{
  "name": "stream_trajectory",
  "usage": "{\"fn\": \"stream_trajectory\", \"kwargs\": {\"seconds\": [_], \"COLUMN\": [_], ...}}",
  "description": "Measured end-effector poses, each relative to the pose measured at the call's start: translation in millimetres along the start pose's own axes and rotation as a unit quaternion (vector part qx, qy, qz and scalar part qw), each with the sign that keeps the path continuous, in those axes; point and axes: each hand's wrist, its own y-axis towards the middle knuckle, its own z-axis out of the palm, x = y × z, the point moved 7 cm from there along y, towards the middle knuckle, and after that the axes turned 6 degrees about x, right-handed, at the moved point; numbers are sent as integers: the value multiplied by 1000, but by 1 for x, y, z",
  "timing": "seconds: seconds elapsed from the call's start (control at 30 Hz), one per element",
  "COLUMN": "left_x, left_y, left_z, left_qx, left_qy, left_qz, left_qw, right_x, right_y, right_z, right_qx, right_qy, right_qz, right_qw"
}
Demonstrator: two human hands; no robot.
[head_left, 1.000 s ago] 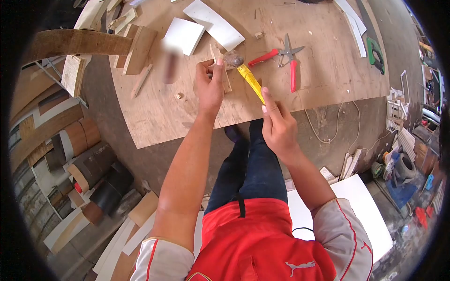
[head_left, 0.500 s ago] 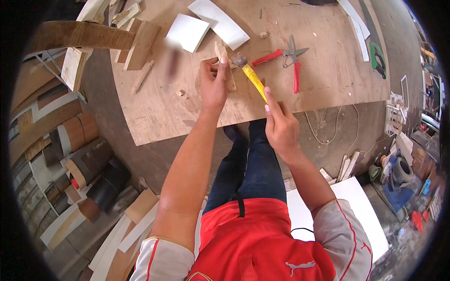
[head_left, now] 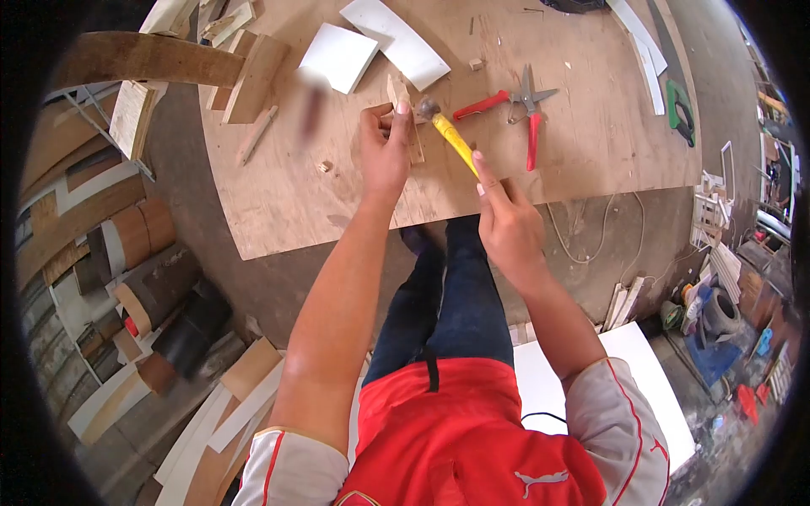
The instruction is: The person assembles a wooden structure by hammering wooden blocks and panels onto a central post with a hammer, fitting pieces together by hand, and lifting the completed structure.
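Note:
My left hand (head_left: 386, 156) is closed on a small thin piece of wood (head_left: 396, 88), held near the front edge of the plywood table (head_left: 295, 202). Its pointed tip sticks out above my fingers, and the rest is partly hidden by them. My right hand (head_left: 510, 223) grips the yellow handle of a hammer (head_left: 456, 143), index finger stretched along it. The hammer's grey head is just right of my left fingertips, close beside the wood. Whether head and wood touch I cannot tell.
Red-handled snips (head_left: 531, 126) lie opened right of the hammer. Two white boards (head_left: 396, 42) are at the back, a small wood block (head_left: 324, 167) at the left. A green-handled saw (head_left: 679, 110) lies by the right edge. Wooden pieces (head_left: 257, 80) stand at the left.
The hammer has shifted slightly up and left, its head nearer my left fingers. My right hand has turned a little with it, while my left hand stays in place.

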Motion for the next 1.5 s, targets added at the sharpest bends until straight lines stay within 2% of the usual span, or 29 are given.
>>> {"fn": "stream_trajectory", "kwargs": {"seconds": [0.07,0.17,0.27,0.37,0.47,0.67,0.77,0.87,1.07,1.17,1.27,1.37,1.5], "left_x": [3,5,-1,1,8,8,9,8,9,11,14,10,7], "left_y": [-4,-4,0,-2,0,0,1,0,3,0,0,-1,-9], "left_z": [-2,-1,0,-1,-1,-2,-1,-3,0,-2,0,-6,-18], "left_qx": [-3,-6,-6,-6,-2,-4,-2,-11,0,-1,-1,-3,1], "left_qy": [2,-10,-9,1,3,11,11,12,-19,-20,-28,-10,-6], "left_qz": [-10,-3,3,3,6,-10,-6,6,6,1,10,-3,-48], "left_qw": [1000,1000,1000,1000,1000,1000,1000,1000,1000,1000,1000,1000,999], "right_x": [3,3,-2,4,-5,6,-1,0,-4,4,-3,-18,-60], "right_y": [-3,-4,-1,-5,-5,-6,-6,-10,-7,-11,-6,-5,7], "right_z": [-6,1,6,-4,16,-7,9,6,9,-5,13,1,-37], "right_qx": [-21,-25,16,-41,-6,-64,-26,-58,-13,-59,-9,-43,-119], "right_qy": [42,4,-10,45,1,65,27,63,9,54,16,40,-44], "right_qz": [4,-10,10,-13,14,-14,-5,-27,-5,-22,12,32,103], "right_qw": [999,1000,1000,998,1000,996,999,996,1000,997,1000,998,987]}}
